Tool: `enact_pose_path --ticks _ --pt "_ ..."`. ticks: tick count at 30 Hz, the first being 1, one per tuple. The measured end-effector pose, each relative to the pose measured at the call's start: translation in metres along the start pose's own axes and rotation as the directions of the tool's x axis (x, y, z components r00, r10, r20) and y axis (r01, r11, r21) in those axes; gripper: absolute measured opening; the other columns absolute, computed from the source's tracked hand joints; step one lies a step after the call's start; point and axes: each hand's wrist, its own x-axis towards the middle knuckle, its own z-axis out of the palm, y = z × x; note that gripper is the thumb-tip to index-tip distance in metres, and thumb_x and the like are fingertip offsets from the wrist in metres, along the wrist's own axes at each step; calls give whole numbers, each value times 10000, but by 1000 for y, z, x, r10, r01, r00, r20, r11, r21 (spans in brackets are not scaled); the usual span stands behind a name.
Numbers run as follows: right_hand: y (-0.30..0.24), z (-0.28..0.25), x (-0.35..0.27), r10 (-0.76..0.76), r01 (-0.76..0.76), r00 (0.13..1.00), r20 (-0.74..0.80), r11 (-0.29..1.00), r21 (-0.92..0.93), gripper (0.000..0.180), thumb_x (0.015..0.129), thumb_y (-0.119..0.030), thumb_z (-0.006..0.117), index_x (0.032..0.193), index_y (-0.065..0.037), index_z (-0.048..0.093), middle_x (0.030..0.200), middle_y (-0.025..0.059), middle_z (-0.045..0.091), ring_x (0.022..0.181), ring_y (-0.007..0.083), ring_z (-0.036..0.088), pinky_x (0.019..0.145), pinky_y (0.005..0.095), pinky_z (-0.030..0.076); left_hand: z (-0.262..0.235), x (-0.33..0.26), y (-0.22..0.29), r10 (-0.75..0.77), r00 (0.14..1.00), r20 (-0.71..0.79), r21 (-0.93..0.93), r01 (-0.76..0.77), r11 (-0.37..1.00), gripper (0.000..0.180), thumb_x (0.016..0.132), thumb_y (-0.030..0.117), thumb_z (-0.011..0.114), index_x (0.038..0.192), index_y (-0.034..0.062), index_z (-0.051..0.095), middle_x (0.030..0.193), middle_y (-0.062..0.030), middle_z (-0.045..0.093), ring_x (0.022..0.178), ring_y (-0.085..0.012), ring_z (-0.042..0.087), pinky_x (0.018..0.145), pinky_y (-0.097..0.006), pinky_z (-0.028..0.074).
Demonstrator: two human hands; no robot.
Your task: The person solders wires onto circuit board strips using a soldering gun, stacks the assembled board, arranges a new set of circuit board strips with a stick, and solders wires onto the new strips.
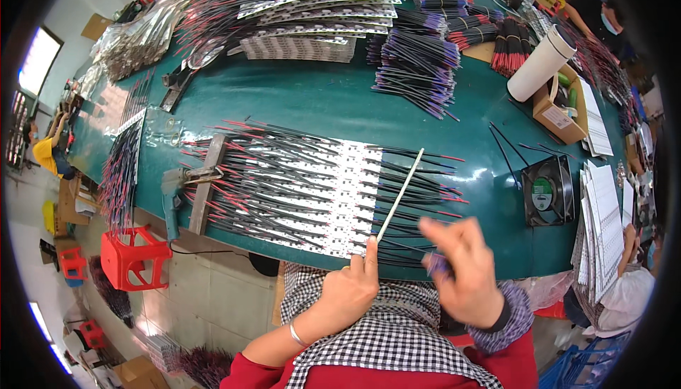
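A white circuit board panel [355, 197] lies on the green table, with rows of black wires running across it, many red-ended. Across the wires on its right side slants a thin pale stick [401, 194]. My left hand [347, 288] is at the panel's near edge, most fingers curled and the index finger straight against the stick's lower end. To the right of the panel, my right hand [464, 275] is blurred by motion, its fingers bent. A small clump of purple-ended wires [438, 264] shows at its palm, also blurred.
A metal bar [206, 185] lies across the panel's left wires beside a teal hot glue gun [170, 197]. Stacked wired panels [305, 47] and wire bundles [415, 66] stand at the back. To the right are a black fan [548, 192], a white roll [543, 63] and an open carton [560, 114].
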Motion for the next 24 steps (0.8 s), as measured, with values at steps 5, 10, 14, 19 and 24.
enact_pose_path --ticks 5,10,14,19,24 --pt "6 3 92 -167 169 985 34 937 -307 422 740 55 660 1139 -8 537 889 147 576 751 317 652 591 399 513 9 -1 0 77 997 3 55 -77 996 713 743 41 582 1402 -195 444 718 -74 485 442 -132 475 364 -295 378" --pt "79 94 159 -134 162 987 93 755 -635 273 789 -18 669 986 -48 483 816 133 616 650 301 685 519 367 528 12 -1 -8 157 987 -32 -37 -158 987 711 753 49 586 1413 -178 447 708 -62 494 456 -140 481 372 -288 373" --pt "121 132 155 1 -29 998 -59 885 -464 255 870 -35 571 1119 -61 521 923 156 615 757 364 675 644 450 546 -13 -23 -33 68 994 82 -342 -36 939 747 732 13 641 1466 17 498 764 -55 541 546 -212 554 491 -326 462" --pt "127 114 132 -3 -29 997 -73 899 -437 384 853 -17 598 1231 -77 570 956 138 601 782 349 660 654 462 529 -75 -77 -98 -207 963 175 -624 271 733 502 829 0 658 1310 141 675 725 -96 613 564 -276 587 539 -379 483" --pt "102 108 125 -60 12 993 -97 899 -437 400 797 37 626 1181 -75 625 901 104 543 783 285 643 637 396 530 -98 -91 -110 -627 778 36 -591 523 614 436 831 -51 676 1247 73 709 782 -146 671 632 -259 622 577 -336 475"
